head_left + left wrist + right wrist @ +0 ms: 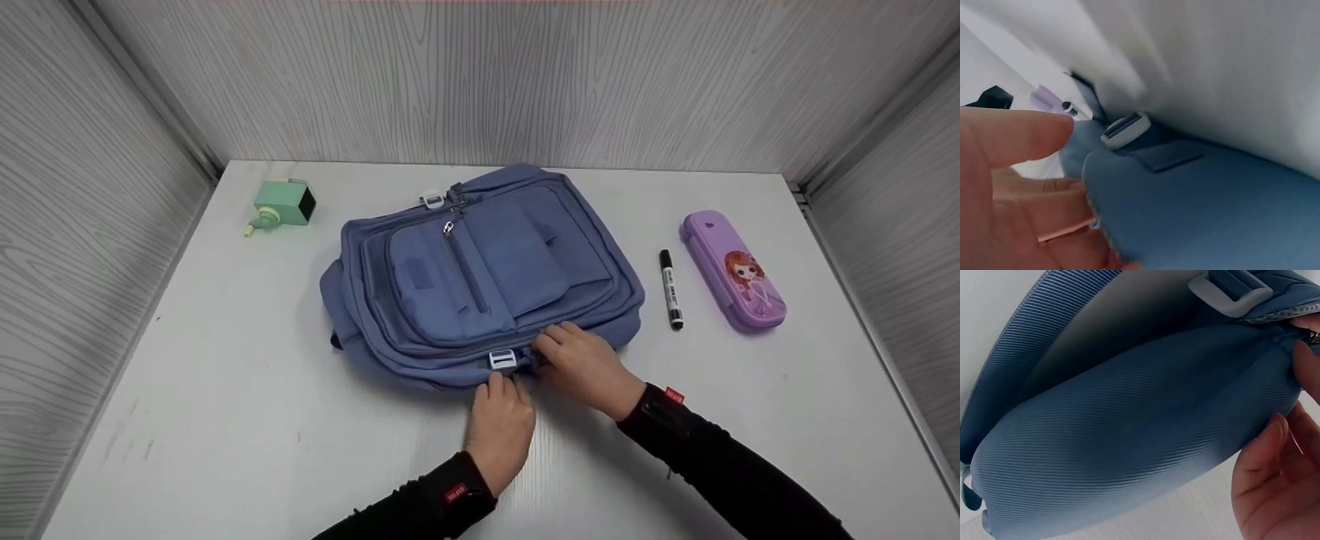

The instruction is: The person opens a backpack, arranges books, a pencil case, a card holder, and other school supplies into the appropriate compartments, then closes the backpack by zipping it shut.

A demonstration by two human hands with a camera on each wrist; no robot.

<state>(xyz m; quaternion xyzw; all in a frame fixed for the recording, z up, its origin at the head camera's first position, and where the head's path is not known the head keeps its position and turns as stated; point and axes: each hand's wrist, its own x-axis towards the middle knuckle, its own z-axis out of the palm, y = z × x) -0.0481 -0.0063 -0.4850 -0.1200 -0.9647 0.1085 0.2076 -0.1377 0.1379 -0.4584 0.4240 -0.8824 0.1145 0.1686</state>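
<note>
A blue backpack [495, 262] lies on the white table with its pocketed front up. My left hand [501, 427] is at its near edge, just below a white buckle [502, 360]. In the left wrist view, the left fingers [1067, 208] curl behind a stitched blue fabric edge, with the thumb above. My right hand [585, 367] pinches the seam just right of that buckle. In the right wrist view, fingertips [1307, 368] meet the fabric beside a bit of metal zipper [1314, 337]; a grey strap slider [1230, 295] sits above the ribbed side.
Right of the backpack lie a black-and-white marker [671, 289] and a purple pencil case [735, 270] with a cartoon girl on it. A green pencil sharpener [283, 204] with a crank stands at the back left. Grey wood-grain panels [495, 82] border the table on three sides.
</note>
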